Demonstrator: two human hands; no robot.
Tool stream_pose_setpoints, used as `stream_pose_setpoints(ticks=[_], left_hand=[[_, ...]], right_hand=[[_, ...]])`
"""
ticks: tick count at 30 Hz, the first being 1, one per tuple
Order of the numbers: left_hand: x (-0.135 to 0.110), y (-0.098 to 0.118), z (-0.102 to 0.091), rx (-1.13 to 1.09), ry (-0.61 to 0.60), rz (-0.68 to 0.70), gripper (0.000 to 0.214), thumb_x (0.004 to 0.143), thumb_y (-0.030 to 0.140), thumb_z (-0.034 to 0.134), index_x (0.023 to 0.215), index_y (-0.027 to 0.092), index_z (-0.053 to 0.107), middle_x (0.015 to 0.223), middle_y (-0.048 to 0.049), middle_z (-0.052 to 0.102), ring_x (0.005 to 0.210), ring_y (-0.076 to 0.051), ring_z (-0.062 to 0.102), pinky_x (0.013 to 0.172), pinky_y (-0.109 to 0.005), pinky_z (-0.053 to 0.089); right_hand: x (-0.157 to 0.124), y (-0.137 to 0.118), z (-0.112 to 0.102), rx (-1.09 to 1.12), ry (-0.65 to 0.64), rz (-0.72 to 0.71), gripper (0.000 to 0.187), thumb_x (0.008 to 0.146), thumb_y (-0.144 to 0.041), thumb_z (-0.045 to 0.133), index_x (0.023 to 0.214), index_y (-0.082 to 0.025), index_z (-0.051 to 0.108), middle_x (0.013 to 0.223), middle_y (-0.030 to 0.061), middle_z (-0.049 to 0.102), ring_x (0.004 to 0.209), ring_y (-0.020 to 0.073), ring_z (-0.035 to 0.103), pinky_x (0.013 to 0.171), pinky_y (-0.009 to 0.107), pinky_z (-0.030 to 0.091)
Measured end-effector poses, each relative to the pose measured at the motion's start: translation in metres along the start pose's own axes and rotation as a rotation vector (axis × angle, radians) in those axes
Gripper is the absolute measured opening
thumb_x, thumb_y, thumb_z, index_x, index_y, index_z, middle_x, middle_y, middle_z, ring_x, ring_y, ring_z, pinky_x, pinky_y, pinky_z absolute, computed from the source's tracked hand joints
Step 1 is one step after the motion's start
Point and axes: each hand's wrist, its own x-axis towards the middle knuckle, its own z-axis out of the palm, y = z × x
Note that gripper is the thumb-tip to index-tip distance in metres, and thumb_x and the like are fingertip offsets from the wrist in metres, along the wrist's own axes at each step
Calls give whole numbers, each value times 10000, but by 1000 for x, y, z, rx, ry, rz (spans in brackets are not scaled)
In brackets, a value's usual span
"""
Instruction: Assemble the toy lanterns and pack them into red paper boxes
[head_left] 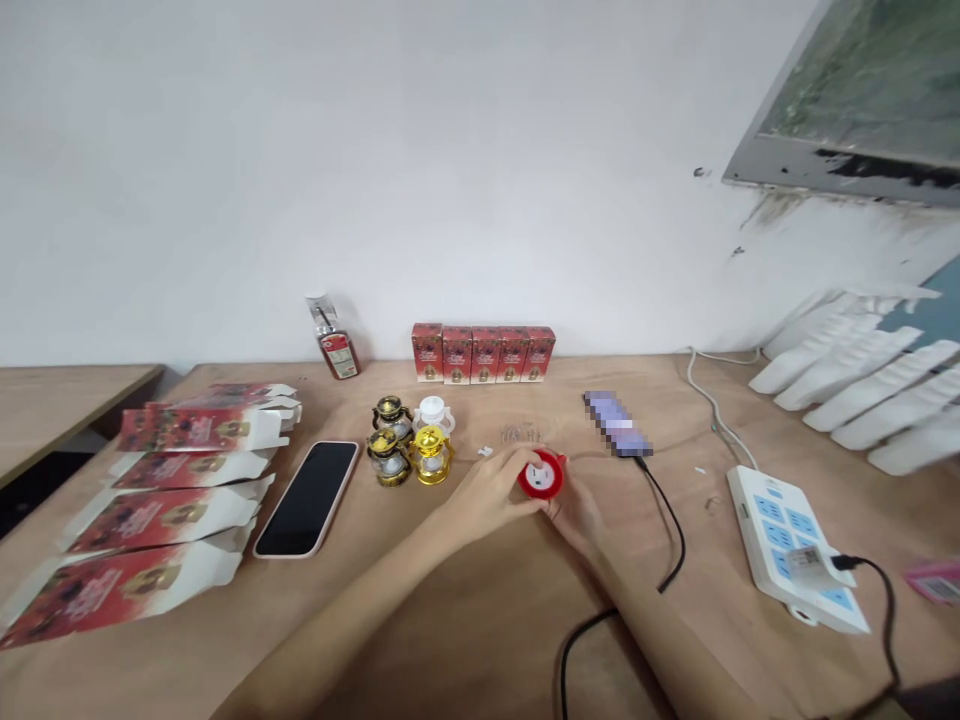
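Both my hands meet at the middle of the wooden table point(465, 620) around a small red lantern point(541, 475) with a white centre. My left hand point(491, 495) curls its fingers onto the lantern's left side. My right hand point(577, 515) holds it from below and the right. Just to the left stands a cluster of small lanterns: a gold one point(431, 453), a white one point(433, 413) and two black-and-gold ones point(388, 440). A tiny white piece point(484, 452) lies between the cluster and my hands.
Several flat red-and-white cartons point(161, 500) lie stacked at the left beside a dark phone point(309, 497). A row of red boxes point(483, 353) and a small bottle point(335, 340) stand by the wall. A blurred device point(618, 424) with a black cable, a white power strip point(795, 545) and white foam pieces point(862, 385) occupy the right.
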Motion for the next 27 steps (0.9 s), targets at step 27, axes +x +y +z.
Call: stream_pose_setpoints(ticks=[27], left_hand=[[5, -16, 14, -102, 198, -162, 94, 828, 189, 600, 739, 186, 629, 1012, -54, 672, 896, -173, 654, 824, -294, 488]], right_hand=[[0, 7, -12, 5, 29, -251, 258, 707, -225, 724, 917, -303, 594, 989, -54, 679, 852, 117, 664, 726, 252, 561]])
